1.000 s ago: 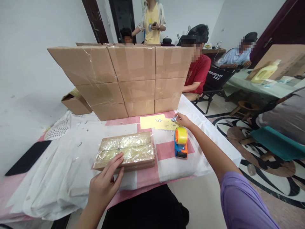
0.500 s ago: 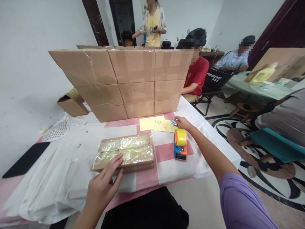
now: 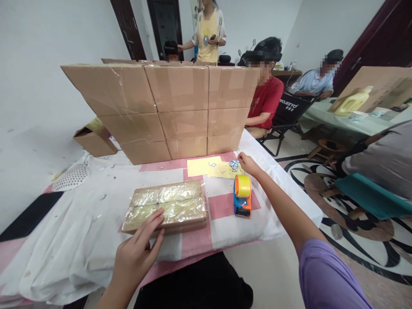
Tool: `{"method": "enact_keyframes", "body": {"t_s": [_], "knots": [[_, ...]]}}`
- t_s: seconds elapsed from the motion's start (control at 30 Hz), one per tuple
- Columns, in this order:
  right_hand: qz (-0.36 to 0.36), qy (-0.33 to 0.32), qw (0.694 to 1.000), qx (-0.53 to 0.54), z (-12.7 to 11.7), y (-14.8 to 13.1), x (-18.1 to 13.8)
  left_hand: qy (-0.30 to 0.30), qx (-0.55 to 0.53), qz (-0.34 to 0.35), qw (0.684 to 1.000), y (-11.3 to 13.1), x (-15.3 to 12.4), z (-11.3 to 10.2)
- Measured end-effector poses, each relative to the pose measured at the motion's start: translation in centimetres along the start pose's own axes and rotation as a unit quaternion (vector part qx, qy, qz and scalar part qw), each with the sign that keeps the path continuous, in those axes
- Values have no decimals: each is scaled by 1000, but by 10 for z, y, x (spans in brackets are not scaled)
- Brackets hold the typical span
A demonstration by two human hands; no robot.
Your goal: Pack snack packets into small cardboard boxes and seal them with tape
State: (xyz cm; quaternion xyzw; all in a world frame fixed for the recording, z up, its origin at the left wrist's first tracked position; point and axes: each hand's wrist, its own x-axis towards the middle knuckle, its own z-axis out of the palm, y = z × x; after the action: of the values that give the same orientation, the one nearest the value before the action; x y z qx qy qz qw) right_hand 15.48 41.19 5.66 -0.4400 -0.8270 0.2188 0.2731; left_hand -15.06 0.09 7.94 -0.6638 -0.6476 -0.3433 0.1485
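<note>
Head view — L hand (image 3: 137, 251) lies half-spread on the nr edge of the box (image 3: 169, 205), fingers on top, thumb apart from them at the nr side, not wrapped round it. R hand (image 3: 249, 163) is right by the bits (image 3: 234, 165) at the R end of the sheets (image 3: 202, 166); its fingertips look narrow, but too small to tell if they meet or pinch anything. To do this well, I'd say: L hand light, pressing straight down so the film (image 3: 188, 211) doesn't drag or split; R hand w/ thumb & forefinger only, a bit at a time so the rest don't scatter, wrist clear of the dispenser (image 3: 242, 201) just nr-side. Box sits flat on the desk (image 3: 231, 231), close to its front edge, well apart from the cartons (image 3: 183, 124) behind: low, oblong, brown card, yellowish top under clear film — shiny, crinkled, catching light, w/ a lengthwise seam & a short crosswise one in the far half. Bits are blue & white, tiny, in a small heap; can't tell what they are.
</note>
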Motion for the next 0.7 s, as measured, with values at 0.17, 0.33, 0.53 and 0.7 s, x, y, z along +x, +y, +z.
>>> {"method": "enact_keyframes", "body": {"t_s": [0.17, 0.33, 0.53, 0.7], "knots": [[16, 35, 993, 112, -21, -36, -11, 0, 0, 2, 1000, 1, 1, 0], [51, 99, 941, 319, -32, -101, -68, 0, -9, -5, 1000, 1, -1, -2], [175, 49, 791, 585, 36, -167, -152, 7, -7, -4, 1000, 1, -1, -2], [250, -7, 762, 597, 98, -175, -170, -1, -17, -20, 1000, 2, -2, -2]]}}
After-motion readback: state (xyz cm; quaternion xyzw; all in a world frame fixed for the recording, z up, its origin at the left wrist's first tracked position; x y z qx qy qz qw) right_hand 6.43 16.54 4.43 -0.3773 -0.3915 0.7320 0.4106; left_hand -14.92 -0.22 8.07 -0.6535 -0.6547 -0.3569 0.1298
